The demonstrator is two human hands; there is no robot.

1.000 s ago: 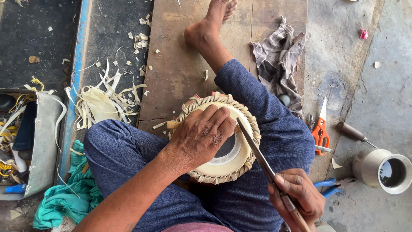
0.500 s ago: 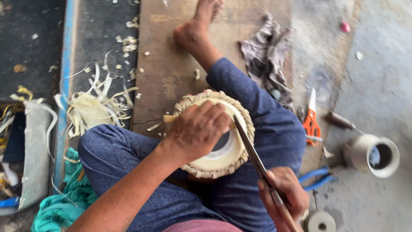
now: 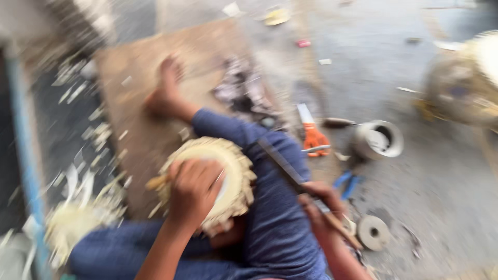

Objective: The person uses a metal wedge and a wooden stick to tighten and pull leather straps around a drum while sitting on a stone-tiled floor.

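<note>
We note the left hand clamped on the round pale woven straw ring, steadying it on the lap, while beside it the right hand grips a long dark blade.

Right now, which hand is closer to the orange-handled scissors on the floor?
The right hand. It holds the long knife just below the orange-handled scissors. The left hand rests on the round woven basket, farther away.
</note>
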